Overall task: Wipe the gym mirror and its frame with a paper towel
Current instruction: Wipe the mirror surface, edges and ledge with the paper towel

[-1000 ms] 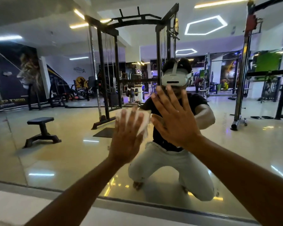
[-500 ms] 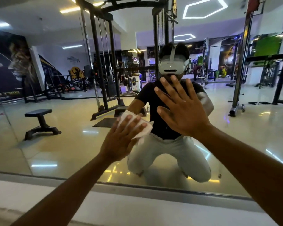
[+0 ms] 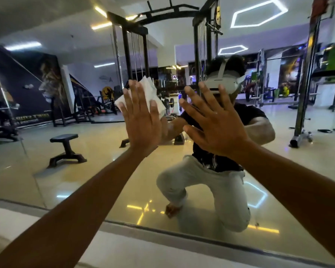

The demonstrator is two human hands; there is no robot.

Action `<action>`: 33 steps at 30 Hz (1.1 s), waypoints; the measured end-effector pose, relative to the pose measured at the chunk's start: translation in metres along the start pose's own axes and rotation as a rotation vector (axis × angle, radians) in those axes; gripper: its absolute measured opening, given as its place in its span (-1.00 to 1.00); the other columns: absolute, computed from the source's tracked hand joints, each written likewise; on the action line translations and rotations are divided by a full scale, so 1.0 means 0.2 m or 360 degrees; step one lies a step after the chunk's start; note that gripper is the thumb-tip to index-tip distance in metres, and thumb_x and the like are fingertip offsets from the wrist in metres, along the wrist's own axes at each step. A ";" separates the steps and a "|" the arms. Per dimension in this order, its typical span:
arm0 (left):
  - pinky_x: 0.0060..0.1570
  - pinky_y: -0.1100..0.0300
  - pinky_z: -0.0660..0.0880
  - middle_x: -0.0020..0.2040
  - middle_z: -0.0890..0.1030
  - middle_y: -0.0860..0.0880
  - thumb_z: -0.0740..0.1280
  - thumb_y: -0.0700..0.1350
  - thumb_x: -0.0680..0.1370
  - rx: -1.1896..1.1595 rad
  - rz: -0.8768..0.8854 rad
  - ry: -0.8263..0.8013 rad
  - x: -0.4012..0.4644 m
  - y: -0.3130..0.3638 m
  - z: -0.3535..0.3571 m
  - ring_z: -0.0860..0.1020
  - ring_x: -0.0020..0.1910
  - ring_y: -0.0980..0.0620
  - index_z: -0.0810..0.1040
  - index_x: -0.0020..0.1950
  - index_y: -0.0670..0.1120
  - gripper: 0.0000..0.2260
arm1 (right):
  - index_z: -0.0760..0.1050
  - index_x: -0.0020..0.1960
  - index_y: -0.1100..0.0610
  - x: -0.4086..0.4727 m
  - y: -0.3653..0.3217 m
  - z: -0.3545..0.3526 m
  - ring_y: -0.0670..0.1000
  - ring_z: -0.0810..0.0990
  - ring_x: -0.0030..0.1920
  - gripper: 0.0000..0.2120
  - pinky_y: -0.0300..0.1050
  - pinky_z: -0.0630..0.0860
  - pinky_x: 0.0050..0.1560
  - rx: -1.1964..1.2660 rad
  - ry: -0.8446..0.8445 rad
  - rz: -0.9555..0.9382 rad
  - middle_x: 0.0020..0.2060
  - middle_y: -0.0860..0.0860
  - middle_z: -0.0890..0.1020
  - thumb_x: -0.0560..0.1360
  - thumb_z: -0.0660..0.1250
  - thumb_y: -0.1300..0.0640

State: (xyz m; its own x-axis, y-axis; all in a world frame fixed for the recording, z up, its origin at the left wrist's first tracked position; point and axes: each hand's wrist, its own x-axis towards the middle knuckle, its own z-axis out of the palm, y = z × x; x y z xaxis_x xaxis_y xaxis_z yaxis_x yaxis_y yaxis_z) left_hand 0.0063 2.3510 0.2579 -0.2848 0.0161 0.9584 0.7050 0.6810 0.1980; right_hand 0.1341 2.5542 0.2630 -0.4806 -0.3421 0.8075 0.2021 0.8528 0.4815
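both hands on mirror: left hand over paper towel, right hand beside it.

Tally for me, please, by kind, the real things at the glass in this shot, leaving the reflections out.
Hands: 2, the left hand pressing flat, the right hand spread open against the glass
Paper towel: 1, under the left hand
Mirror: 1
Frame strip along the bottom edge: 1
Total: 5
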 end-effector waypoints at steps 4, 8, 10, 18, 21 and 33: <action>0.74 -0.23 -0.14 0.80 -0.10 -0.10 0.08 0.03 0.82 0.0026 0.0509 -0.0307 -0.10 0.06 0.00 -0.15 0.78 -0.13 -0.07 0.80 -0.13 -0.39 | 0.01 0.81 -0.02 -0.03 0.00 0.00 0.23 -0.11 0.79 -0.29 0.46 -0.09 0.70 0.0024 0.0017 -0.0005 0.80 0.08 -0.05 0.77 -0.05 -0.34; 0.71 -0.32 -0.07 0.81 -0.08 -0.05 -0.02 0.13 0.82 0.0267 0.0568 -0.0312 0.06 -0.16 -0.11 -0.13 0.78 -0.09 -0.07 0.81 -0.05 -0.41 | 0.03 0.80 -0.01 -0.03 0.00 -0.02 0.23 -0.10 0.79 -0.29 0.43 -0.10 0.71 0.0023 0.0004 -0.0026 0.80 0.10 -0.04 0.76 -0.03 -0.34; 0.71 -0.31 -0.10 0.81 -0.09 -0.04 -0.09 0.16 0.82 0.0108 0.0061 -0.0196 0.08 -0.11 -0.12 -0.14 0.78 -0.09 -0.11 0.81 -0.01 -0.42 | 0.02 0.80 -0.02 -0.03 0.01 -0.03 0.23 -0.10 0.79 -0.28 0.43 -0.08 0.71 0.0050 -0.0015 -0.0029 0.80 0.10 -0.04 0.76 -0.04 -0.34; 0.69 -0.37 -0.06 0.81 -0.12 -0.08 -0.01 0.12 0.82 0.0399 0.0802 -0.0502 -0.04 -0.08 -0.13 -0.15 0.78 -0.16 -0.10 0.80 -0.06 -0.40 | -0.03 0.81 -0.01 -0.04 -0.03 -0.01 0.23 -0.12 0.79 -0.27 0.43 -0.11 0.71 0.0137 0.0005 0.0001 0.80 0.10 -0.08 0.75 -0.12 -0.34; 0.72 -0.31 -0.16 0.81 -0.12 -0.07 -0.10 0.15 0.82 0.0298 0.0296 -0.0349 0.05 -0.05 -0.15 -0.15 0.78 -0.14 -0.13 0.81 -0.01 -0.42 | 0.01 0.80 0.00 -0.03 -0.03 -0.02 0.24 -0.11 0.79 -0.27 0.43 -0.10 0.71 0.0147 -0.0012 0.0012 0.80 0.12 -0.06 0.74 -0.07 -0.33; 0.73 -0.28 -0.15 0.80 -0.12 -0.15 -0.01 0.05 0.83 0.0139 0.0376 -0.0218 0.12 -0.06 -0.12 -0.15 0.78 -0.16 -0.07 0.81 -0.07 -0.44 | -0.03 0.81 0.00 -0.05 0.02 -0.01 0.25 -0.13 0.78 -0.26 0.42 -0.16 0.72 0.0108 0.0035 0.0235 0.80 0.12 -0.08 0.76 -0.07 -0.34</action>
State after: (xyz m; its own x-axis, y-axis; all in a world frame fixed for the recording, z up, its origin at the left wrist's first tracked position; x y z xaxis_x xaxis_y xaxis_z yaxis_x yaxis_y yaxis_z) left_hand 0.0078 2.3259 0.2828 -0.2086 0.2766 0.9381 0.7054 0.7069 -0.0516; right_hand 0.1417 2.5598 0.2579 -0.4309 -0.2192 0.8754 0.2103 0.9189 0.3337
